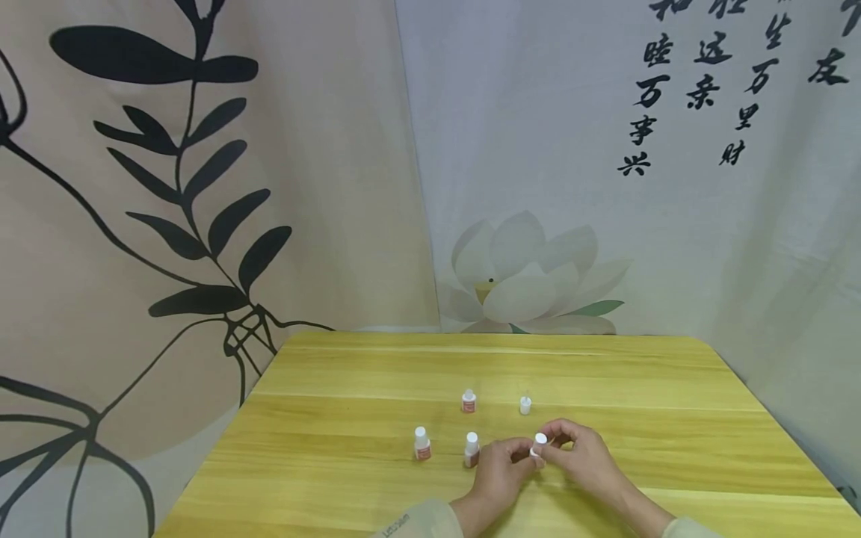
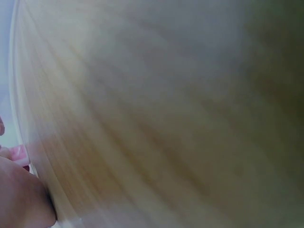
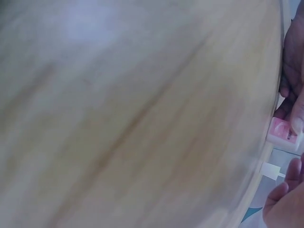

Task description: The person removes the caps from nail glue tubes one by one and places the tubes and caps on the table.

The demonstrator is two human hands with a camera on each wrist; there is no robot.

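Note:
In the head view, my left hand [image 1: 499, 472] holds a small white bottle [image 1: 536, 451] near the table's front, gripping its body between thumb and fingers. My right hand [image 1: 587, 457] meets it from the other side, thumb and fingertips pinching around its white cap [image 1: 541, 438]. The right wrist view shows the bottle's pink label [image 3: 281, 129] at the frame's right edge, with the right fingers [image 3: 293, 173] close below, partly cut off. A sliver of pink label [image 2: 19, 154] appears beside the left hand [image 2: 23, 194] in the left wrist view.
Two capped bottles with reddish labels, a left one [image 1: 421, 444] and a nearer one [image 1: 471, 451], stand left of my hands. Farther back are a bottle with a narrow top [image 1: 468, 403] and a white cap with a thin upright stem [image 1: 525, 406]. A patterned curtain [image 1: 336, 187] hangs behind the wooden table [image 1: 323, 418].

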